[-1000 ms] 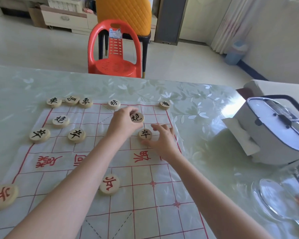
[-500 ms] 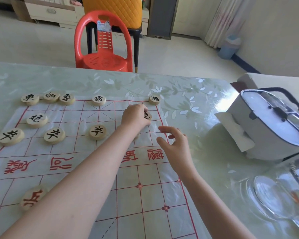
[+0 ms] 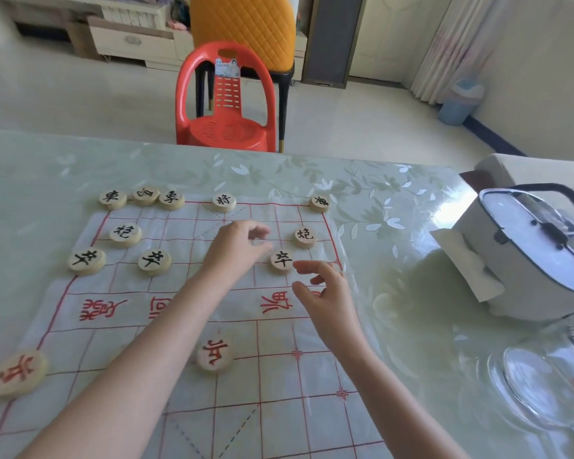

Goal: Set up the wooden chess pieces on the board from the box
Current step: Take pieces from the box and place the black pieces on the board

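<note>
Left grip (image 3: 236,246) hangs over the far half of the board (image 3: 279,376), fingers loosely curled, thumb and fingers apart, nothing held. Right grip (image 3: 325,293) is also empty and half-open, with its fingertips just beside the right-hand black pawn (image 3: 281,260); whether they touch it can't be made out.

The board is a thin sheet with a red grid, lying flat on the bench (image 3: 378,200).

- **Black back row, left to right:** chariot (image 3: 112,197), horse (image 3: 145,195) and elephant (image 3: 171,198) sit close together. The general (image 3: 224,202) is in the middle. One more piece (image 3: 319,203) is at the right corner, character too blurred to read.
- **Black cannons:** left cannon (image 3: 125,234), right cannon (image 3: 305,236).
- **Other black pawns:** outer pawn (image 3: 87,260) on the left edge, second pawn (image 3: 154,261) next to it.
- **Red soldiers on the near half:** edge soldier (image 3: 18,371) on the left border, centre soldier (image 3: 214,354) beside the left forearm.

A white lidded case (image 3: 527,246) with a black handle is on the bench right of the board, well apart from it. Glassware (image 3: 537,392) sits near the right corner, blurred. A red plastic chair (image 3: 224,101) stands beyond the bench.
</note>
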`<state>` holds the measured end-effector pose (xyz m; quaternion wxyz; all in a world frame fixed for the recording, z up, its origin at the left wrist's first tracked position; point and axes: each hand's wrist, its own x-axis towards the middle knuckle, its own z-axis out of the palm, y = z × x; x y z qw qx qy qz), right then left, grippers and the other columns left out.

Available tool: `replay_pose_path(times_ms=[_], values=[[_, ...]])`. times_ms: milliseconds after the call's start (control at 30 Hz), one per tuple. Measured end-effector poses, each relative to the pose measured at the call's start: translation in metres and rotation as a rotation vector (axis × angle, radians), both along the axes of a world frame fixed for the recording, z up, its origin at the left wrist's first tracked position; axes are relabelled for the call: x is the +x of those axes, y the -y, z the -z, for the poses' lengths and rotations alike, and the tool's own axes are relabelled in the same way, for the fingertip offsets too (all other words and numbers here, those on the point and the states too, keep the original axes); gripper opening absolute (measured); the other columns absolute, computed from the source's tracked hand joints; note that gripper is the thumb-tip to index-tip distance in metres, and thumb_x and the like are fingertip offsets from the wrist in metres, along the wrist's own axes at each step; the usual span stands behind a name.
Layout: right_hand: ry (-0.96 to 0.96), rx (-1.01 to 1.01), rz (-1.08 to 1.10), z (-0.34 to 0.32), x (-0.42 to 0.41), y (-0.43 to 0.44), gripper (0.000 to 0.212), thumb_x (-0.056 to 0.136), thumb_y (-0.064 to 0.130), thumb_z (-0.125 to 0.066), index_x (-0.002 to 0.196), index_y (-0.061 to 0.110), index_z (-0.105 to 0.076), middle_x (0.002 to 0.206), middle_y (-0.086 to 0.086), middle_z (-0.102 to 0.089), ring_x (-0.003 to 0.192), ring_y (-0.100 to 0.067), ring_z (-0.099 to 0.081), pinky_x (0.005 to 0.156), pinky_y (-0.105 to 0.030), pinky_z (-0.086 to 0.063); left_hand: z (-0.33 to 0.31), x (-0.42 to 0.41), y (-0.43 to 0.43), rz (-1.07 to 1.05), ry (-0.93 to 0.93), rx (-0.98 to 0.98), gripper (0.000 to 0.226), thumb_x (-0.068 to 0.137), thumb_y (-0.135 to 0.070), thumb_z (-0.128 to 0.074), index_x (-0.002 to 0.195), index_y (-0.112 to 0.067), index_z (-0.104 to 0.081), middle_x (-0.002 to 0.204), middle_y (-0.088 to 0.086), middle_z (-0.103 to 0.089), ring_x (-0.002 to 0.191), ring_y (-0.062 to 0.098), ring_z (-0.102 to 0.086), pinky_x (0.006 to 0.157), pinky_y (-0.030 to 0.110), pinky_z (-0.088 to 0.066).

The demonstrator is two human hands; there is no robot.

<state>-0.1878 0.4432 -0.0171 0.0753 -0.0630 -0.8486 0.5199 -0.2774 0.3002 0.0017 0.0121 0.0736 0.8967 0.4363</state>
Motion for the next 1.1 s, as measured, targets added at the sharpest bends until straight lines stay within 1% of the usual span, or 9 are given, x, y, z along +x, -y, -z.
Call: replay_pose_path(times_ms=[100,267,333,400,500,567,667,900,1100], values=[[0.028,0.022,-0.084,-0.010,0.002,0.032,0.028,0.082,0.013,-0.061,0.107,0.026,-0.060,0.107,0.014,-0.057,0.099,-0.010,-0.046,0.078,-0.012,-0.040,-0.010,0.042,0.054,-0.045,0.033,0.039,0.028,0.079,-0.015,-0.070,0.106,-0.015,-0.067,0.105,-0.004,-0.069,0.094,0.005,-0.060,0.080,0.006,-0.037],[0.075,0.098,-0.295,-0.031,0.021,0.095,0.032,0.084,0.021,-0.063,0.116,0.024,-0.057,0.111,0.011,-0.055,0.103,-0.009,-0.042,0.073,0.000,-0.032,-0.016,0.137,0.172,-0.224,0.045,0.122,0.028,0.077,-0.007,-0.071,0.089,-0.032,-0.065,0.087,-0.025,-0.069,0.088,-0.007,-0.062,0.084,0.013,-0.044],[0.072,0.112,-0.364,-0.036,0.030,0.125,0.033,0.084,0.020,-0.063,0.116,0.023,-0.058,0.111,0.007,-0.056,0.101,-0.009,-0.041,0.074,0.000,-0.031,-0.014,0.179,0.218,-0.318,0.060,0.172,0.032,0.077,-0.003,-0.070,0.084,-0.033,-0.066,0.086,-0.018,-0.071,0.076,-0.012,-0.062,0.072,0.002,-0.043],[0.081,0.117,-0.434,-0.039,0.041,0.158,0.034,0.083,0.019,-0.064,0.116,0.021,-0.058,0.111,0.005,-0.057,0.104,-0.010,-0.042,0.079,-0.005,-0.032,-0.008,0.215,0.259,-0.421,0.059,0.149,0.028,0.076,-0.008,-0.072,0.082,-0.035,-0.069,0.086,-0.016,-0.072,0.077,-0.002,-0.063,0.069,0.003,-0.042],[0.089,0.144,-0.532,-0.037,0.058,0.205,0.033,0.082,0.020,-0.065,0.115,0.021,-0.059,0.110,0.006,-0.058,0.106,-0.014,-0.043,0.088,-0.011,-0.033,0.004,0.252,0.304,-0.542,0.087,0.063,0.037,0.079,-0.002,-0.068,0.082,-0.039,-0.065,0.092,-0.013,-0.069,0.096,0.015,-0.063,0.083,0.020,-0.045],[0.089,0.174,-0.592,-0.037,0.070,0.234,0.033,0.082,0.020,-0.064,0.115,0.022,-0.059,0.110,0.007,-0.057,0.106,-0.015,-0.043,0.081,-0.007,-0.032,0.008,0.266,0.322,-0.597,0.070,-0.028,0.036,0.077,0.000,-0.068,0.086,-0.035,-0.064,0.097,-0.004,-0.069,0.099,0.022,-0.062,0.085,0.035,-0.046],[0.099,0.234,-0.674,-0.038,0.083,0.267,0.034,0.085,0.021,-0.062,0.118,0.022,-0.057,0.117,0.001,-0.056,0.110,-0.017,-0.041,0.084,-0.018,-0.031,0.012,0.277,0.341,-0.670,0.029,-0.207,0.029,0.074,0.001,-0.070,0.096,-0.019,-0.068,0.102,0.004,-0.070,0.095,0.026,-0.062,0.077,0.034,-0.046],[0.152,0.300,-0.752,-0.036,0.094,0.304,0.035,0.087,0.024,-0.058,0.122,0.023,-0.054,0.119,0.003,-0.056,0.115,-0.019,-0.037,0.100,-0.032,-0.034,0.021,0.279,0.363,-0.706,0.044,-0.440,0.031,0.067,-0.005,-0.077,0.096,-0.012,-0.070,0.096,0.011,-0.069,0.092,0.036,-0.062,0.074,0.042,-0.048],[0.165,0.319,-0.762,-0.029,0.100,0.316,0.035,0.086,0.023,-0.058,0.121,0.023,-0.055,0.120,0.003,-0.055,0.113,-0.019,-0.040,0.097,-0.030,-0.036,0.014,0.270,0.366,-0.762,0.183,-0.638,0.027,0.068,-0.023,-0.074,0.094,-0.016,-0.069,0.091,0.010,-0.068,0.094,0.033,-0.058,0.075,0.038,-0.046]])
